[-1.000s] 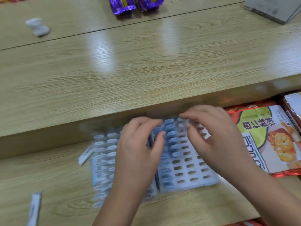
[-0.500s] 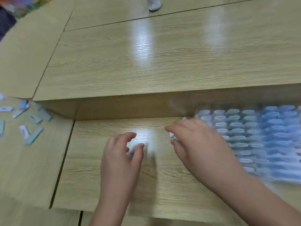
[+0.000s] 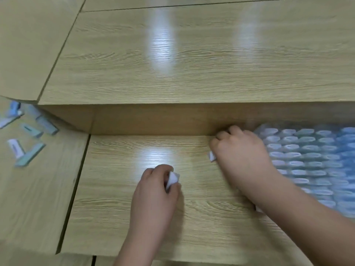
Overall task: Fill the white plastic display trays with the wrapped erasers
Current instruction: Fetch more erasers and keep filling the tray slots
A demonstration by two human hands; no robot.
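Observation:
My left hand (image 3: 155, 187) rests on the lower desk surface, and its fingers pinch a white wrapped eraser (image 3: 172, 179). To its right, my right hand (image 3: 240, 156) is curled round another white wrapped eraser (image 3: 211, 156), of which only an end shows at the fingers. This hand sits at the left edge of the white display trays (image 3: 315, 166), whose slots hold several blue and white wrapped erasers. The trays are blurred and run off the right edge of the view.
Several loose wrapped erasers (image 3: 28, 139) lie scattered on the desk at the far left. A raised wooden shelf (image 3: 172, 64) runs behind the hands, with its front wall (image 3: 153, 120) just beyond them. A dark seam (image 3: 74, 191) splits the lower desk left of my left hand.
The view swung left, so the trays now sit at the right edge. Both hands left the trays; each picked up a white eraser from the desk.

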